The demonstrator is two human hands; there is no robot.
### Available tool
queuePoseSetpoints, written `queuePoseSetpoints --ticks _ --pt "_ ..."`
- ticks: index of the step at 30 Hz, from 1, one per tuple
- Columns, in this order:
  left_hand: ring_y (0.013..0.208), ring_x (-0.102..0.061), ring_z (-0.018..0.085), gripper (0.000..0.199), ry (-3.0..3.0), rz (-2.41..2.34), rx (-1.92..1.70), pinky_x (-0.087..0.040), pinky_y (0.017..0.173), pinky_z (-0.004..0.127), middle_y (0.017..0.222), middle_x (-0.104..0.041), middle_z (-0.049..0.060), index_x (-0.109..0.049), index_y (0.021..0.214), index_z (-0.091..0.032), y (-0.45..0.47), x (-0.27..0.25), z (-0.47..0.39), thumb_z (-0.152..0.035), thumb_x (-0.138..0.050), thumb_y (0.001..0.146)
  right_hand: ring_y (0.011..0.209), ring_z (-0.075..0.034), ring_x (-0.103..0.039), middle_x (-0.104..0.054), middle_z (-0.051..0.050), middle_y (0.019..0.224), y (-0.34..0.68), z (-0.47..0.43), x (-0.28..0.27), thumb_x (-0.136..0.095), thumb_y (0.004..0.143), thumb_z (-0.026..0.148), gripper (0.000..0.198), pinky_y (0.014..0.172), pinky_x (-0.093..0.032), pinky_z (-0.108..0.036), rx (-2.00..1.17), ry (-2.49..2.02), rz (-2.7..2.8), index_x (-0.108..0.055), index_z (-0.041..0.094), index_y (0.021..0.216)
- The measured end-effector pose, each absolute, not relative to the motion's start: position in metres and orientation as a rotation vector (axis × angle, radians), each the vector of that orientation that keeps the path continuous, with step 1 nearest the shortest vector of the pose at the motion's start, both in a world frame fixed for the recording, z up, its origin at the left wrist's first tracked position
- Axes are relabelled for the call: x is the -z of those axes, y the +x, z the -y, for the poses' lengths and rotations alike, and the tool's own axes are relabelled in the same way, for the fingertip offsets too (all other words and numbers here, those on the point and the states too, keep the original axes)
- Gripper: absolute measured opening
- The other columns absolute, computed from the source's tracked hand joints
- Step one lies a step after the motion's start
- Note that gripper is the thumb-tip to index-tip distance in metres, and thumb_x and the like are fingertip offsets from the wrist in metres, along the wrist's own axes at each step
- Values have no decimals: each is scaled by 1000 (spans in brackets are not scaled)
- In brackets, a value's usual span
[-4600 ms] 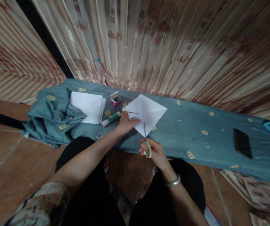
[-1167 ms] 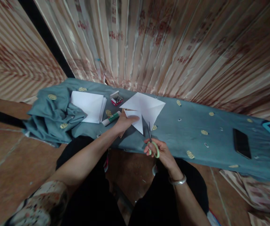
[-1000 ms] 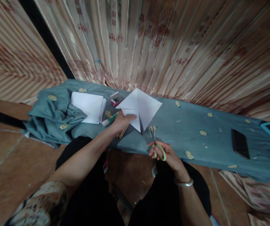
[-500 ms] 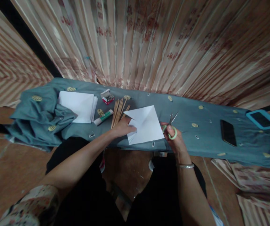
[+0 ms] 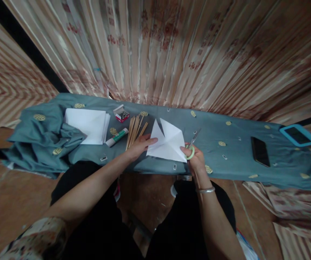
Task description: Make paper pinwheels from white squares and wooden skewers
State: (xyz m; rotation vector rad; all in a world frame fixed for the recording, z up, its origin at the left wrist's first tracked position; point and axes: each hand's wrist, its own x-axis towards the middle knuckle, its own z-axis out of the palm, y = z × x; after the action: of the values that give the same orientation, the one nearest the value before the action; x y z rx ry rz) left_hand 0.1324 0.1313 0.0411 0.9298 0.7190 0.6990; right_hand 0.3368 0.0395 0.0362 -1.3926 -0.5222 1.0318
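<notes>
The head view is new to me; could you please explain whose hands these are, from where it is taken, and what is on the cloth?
There is no machine: these are a person's bare hands. The camera is worn on the head and looks forward and down. The left hand holds one side of a notched white sheet. The right hand holds its other side, together with scissors. On the blue-green cloth, toward the left, lie a paper stack, a green-and-white tube, a small open box and thin sticks. Toward the right are a dark phone and a blue-framed device.
</notes>
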Motion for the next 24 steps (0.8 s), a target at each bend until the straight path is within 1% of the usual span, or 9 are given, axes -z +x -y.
queuePoseSetpoints --ticks 2,4,7,10,12,15,18,21,24 --pt "89 -67 23 48 825 -680 -748 -50 85 36 95 -72 10 -68 99 -14 134 -42 -127 -40 -79 60 57 -12 -59 -69 5 68 334 -43 -31 -87 47 30 39 61 -48 -26 -952 -1341 437 -66 21 79" --pt "88 -66 21 43 732 -646 -740 -51 88 38 96 -71 8 -66 101 -16 136 -42 -121 -35 -79 64 59 -12 -61 -70 6 70 331 -46 -28 -87 47 28 39 64 -50 -27 -898 -1294 381 -64 21 78" --pt "84 -67 18 28 596 -600 -680 -51 91 39 86 -70 5 -67 91 -16 138 -39 -112 -27 -78 67 64 -12 -62 -70 6 73 326 -50 -24 -85 50 26 37 67 -51 -27 -858 -1261 373 -63 20 79" --pt "88 -68 20 19 467 -614 -627 -50 93 38 85 -70 5 -65 80 -15 142 -34 -106 -24 -77 70 64 -12 -63 -70 5 74 322 -53 -22 -84 52 27 37 68 -50 -27 -845 -1239 389 -63 19 80" --pt "90 -68 20 17 419 -636 -608 -51 92 36 87 -70 7 -65 80 -14 144 -33 -104 -24 -76 72 63 -11 -62 -70 5 73 318 -54 -22 -84 52 27 37 68 -50 -27 -855 -1226 384 -62 19 80" --pt "80 -68 17 15 410 -678 -620 -54 85 33 85 -70 6 -66 82 -14 148 -34 -102 -21 -75 73 62 -12 -62 -70 5 73 311 -55 -22 -85 51 28 38 68 -51 -28 -891 -1218 387 -61 19 80" --pt "76 -67 15 22 417 -733 -677 -55 81 32 89 -71 5 -67 90 -15 152 -37 -100 -16 -77 70 61 -13 -62 -71 4 74 301 -54 -23 -86 50 31 41 67 -51 -30 -942 -1227 425 -61 19 81" --pt "85 -67 19 38 467 -762 -769 -55 83 35 97 -72 7 -67 98 -16 154 -37 -100 -12 -79 62 60 -14 -61 -70 4 71 294 -52 -24 -86 50 36 43 64 -50 -29 -998 -1256 503 -63 19 83" --pt "91 -66 24 46 563 -799 -872 -55 82 39 101 -72 9 -67 97 -15 152 -35 -104 -14 -82 53 52 -10 -54 -63 6 61 292 -49 -26 -84 56 43 40 54 -44 -24 -1031 -1308 582 -64 19 81"
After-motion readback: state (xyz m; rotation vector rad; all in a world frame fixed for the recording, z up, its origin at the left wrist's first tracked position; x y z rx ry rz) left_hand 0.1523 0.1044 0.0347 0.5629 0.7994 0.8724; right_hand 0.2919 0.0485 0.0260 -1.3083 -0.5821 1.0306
